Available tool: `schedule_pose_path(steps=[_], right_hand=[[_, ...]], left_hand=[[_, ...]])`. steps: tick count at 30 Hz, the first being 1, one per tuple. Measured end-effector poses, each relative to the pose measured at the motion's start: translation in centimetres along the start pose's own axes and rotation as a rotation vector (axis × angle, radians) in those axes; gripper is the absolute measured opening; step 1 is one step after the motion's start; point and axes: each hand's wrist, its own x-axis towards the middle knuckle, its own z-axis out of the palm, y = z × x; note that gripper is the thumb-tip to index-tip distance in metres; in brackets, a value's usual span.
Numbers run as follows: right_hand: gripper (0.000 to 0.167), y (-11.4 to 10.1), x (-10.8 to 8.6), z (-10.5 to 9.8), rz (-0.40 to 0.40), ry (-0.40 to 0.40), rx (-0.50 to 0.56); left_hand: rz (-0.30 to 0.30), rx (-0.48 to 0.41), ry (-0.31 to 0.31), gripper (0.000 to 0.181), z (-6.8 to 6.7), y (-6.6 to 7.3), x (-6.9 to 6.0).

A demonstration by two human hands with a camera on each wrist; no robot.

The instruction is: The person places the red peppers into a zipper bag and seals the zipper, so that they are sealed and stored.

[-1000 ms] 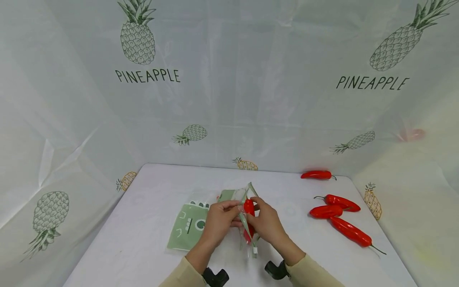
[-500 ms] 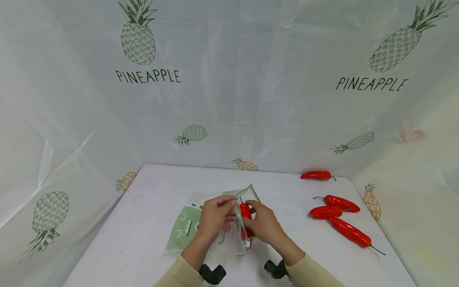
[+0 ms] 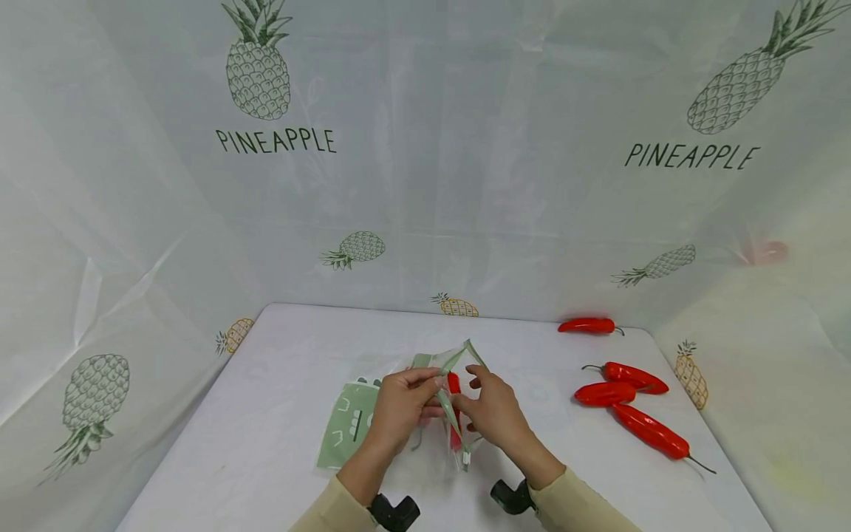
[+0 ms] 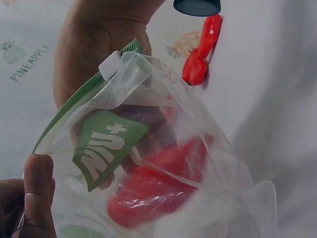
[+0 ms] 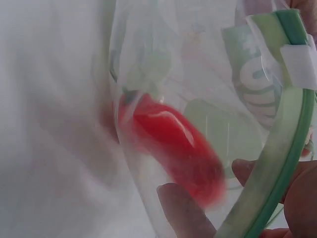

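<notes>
A clear zip bag with a green zip strip and a white slider stands between the hands, its mouth apart. My left hand pinches the bag's rim; its thumb shows at lower left in the left wrist view. Inside the bag lies a red chili pepper, seen through the plastic. My right hand reaches in at the mouth, thumb and fingers spread, not gripping the pepper. Left of the hands, partly covered by the left one, a green bag with a printed face lies flat.
On the table's right side are a red chili pepper with a long stem, two more in a cluster with it, and another pepper near the back edge. A pineapple-printed sheet rises around the white table.
The right hand's fingers have parted from the chili pepper, which now lies lower in the bag. Both hands stay at the bag's mouth, with the left still pinching the rim.
</notes>
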Motion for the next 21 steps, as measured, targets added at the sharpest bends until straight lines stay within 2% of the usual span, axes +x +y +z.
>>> schedule_pose_path(steps=[5, 12, 21], right_hand=[[0.066, -0.08, -0.25, -0.08, 0.015, -0.014, 0.038], [0.065, 0.04, -0.26, -0.09, -0.004, -0.007, 0.025], [0.057, 0.59, -0.12, -0.14, -0.043, 0.051, -0.019]], left_hand=[[0.006, -0.038, -0.009, 0.03, -0.07, -0.19, 0.2], [0.012, -0.018, -0.009, 0.03, -0.2, -0.41, 0.41], [0.012, -0.004, -0.016, 0.03, -0.2, -0.59, 0.49]])
